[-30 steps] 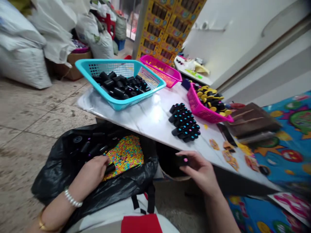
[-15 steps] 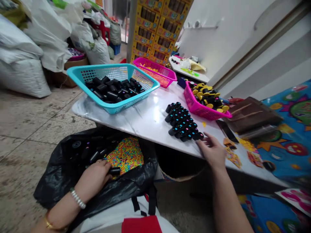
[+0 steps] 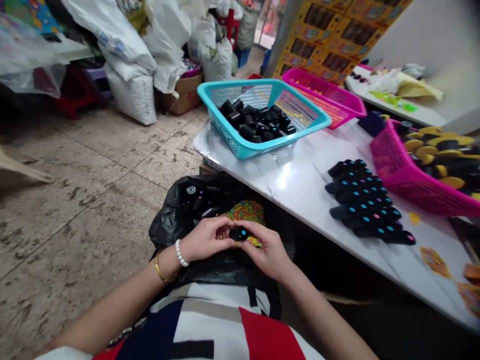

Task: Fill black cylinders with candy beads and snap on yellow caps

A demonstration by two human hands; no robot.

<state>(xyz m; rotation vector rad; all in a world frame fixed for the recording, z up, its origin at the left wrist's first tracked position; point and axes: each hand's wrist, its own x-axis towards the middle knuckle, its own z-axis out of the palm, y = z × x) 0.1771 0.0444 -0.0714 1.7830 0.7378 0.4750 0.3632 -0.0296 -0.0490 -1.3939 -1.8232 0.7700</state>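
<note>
The head-worn camera looks forward and steeply down from just above the person's chest, giving a wide, slightly curved view. The left hand [image 3: 204, 240] and right hand [image 3: 268, 252] sit close below at 6 o'clock. A white marble-topped table [image 3: 285, 175] lies near at 3 o'clock, a turquoise plastic basket [image 3: 240, 150] at 12 o'clock, and a speckled tile floor [image 3: 93, 220] at 9 o'clock.

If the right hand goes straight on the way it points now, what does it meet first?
The small black cylinder with a teal dot, which the right hand seems to touch; depth is hard to judge.
</note>
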